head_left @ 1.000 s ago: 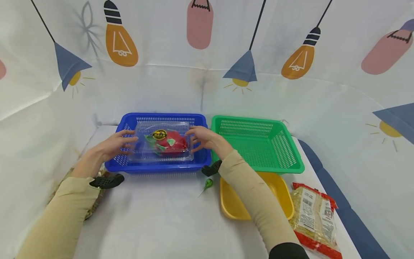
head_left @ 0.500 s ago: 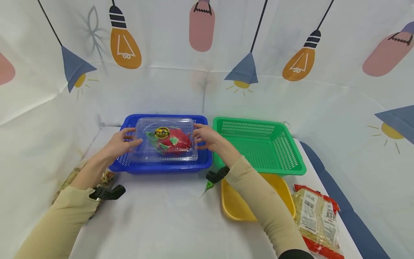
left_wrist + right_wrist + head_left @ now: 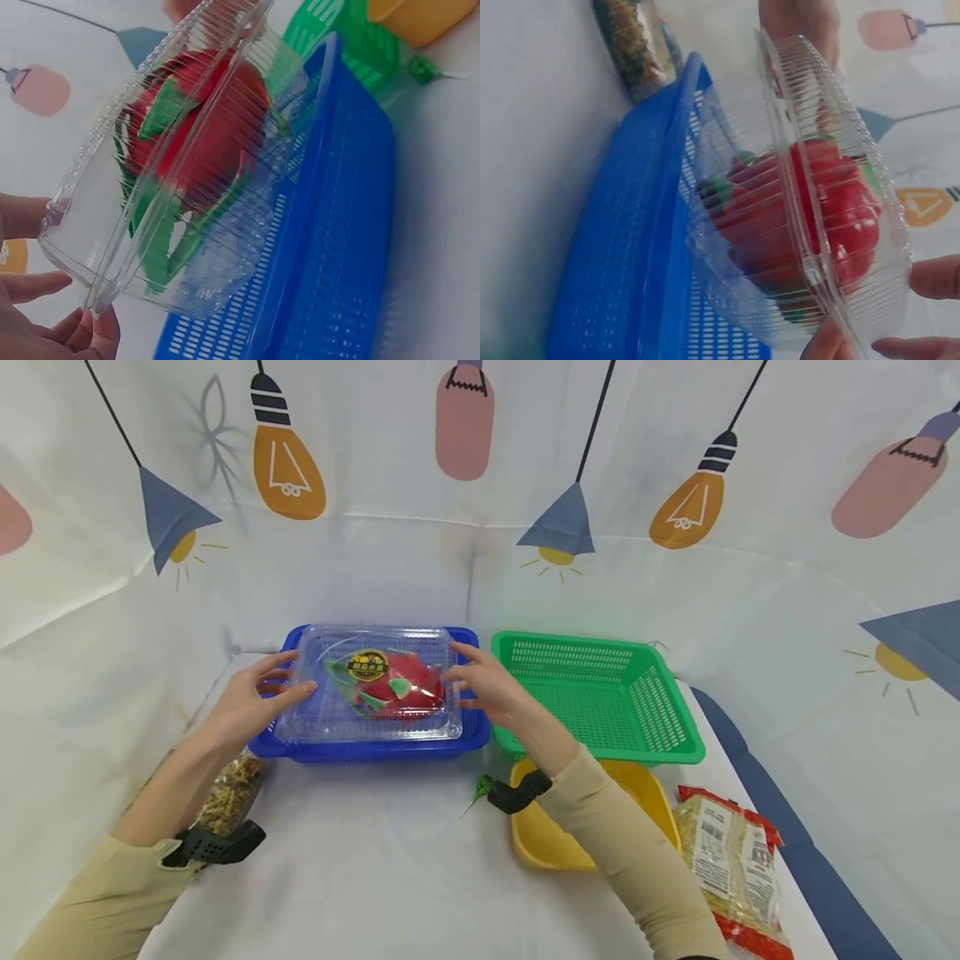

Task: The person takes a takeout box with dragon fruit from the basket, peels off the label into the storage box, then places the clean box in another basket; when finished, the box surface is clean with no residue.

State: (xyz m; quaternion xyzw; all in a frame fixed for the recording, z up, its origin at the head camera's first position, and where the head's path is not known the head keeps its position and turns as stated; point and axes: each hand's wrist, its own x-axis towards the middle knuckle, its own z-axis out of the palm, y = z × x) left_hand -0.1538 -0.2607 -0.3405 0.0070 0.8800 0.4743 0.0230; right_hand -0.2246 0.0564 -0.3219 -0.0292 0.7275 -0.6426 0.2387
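Note:
A clear plastic clamshell box (image 3: 318,722) with a black-and-yellow label (image 3: 367,666) holds a red dragon fruit (image 3: 423,689) with green scales. It is over the blue basket (image 3: 375,752), its near part above the basket's front rim. My left hand (image 3: 251,693) grips the left end; in the left wrist view, fingertips (image 3: 103,330) pinch its rim. At the right end, my right hand (image 3: 491,685) holds the box, with fingers (image 3: 936,277) around the rim in the right wrist view. The lid looks closed.
A green basket (image 3: 585,727) stands right of the blue one. In front sit a yellow tray (image 3: 652,802), a red-ended bag (image 3: 727,860) of pale dry food and a small green item (image 3: 483,787). A bag of mixed dry pieces (image 3: 234,789) lies under my left forearm.
The box has risen and come slightly nearer, looking larger over the blue basket. My left hand has shifted from beside its end to gripping it; both forearms have moved toward me.

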